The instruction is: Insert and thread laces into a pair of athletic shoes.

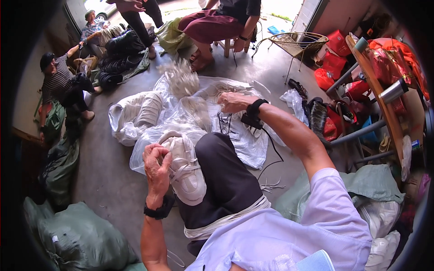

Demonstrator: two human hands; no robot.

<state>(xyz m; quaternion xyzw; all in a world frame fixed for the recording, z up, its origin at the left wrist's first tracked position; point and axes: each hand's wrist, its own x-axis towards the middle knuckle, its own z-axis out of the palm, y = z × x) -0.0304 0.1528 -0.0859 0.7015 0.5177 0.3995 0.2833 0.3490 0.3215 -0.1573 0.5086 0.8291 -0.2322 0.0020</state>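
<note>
A white lace-up sneaker (192, 183) rests against my dark-trousered knee, its toe pointing toward me. My left hand (157, 166) grips its side near the ankle opening, thumb and fingers closed on it. Laces cross the front of the shoe. Farther off to the right, my right hand (238, 103) is over the clear plastic sheeting (248, 144), its fingers curled; what they hold, if anything, is hidden. Left of that hand, a pale thing (178, 81) is smeared by motion and cannot be made out. A bundle of white laces (226, 219) lies across my lap.
A wrapped white bundle (140, 110) sits on the sheeting. Green sacks (81, 235) stand at lower left, with another sack and white shoes (384, 244) at lower right. A wire-frame chair (298, 43), a wooden-edged rack (377, 95) and red bags stand at right. Several people occupy the far side.
</note>
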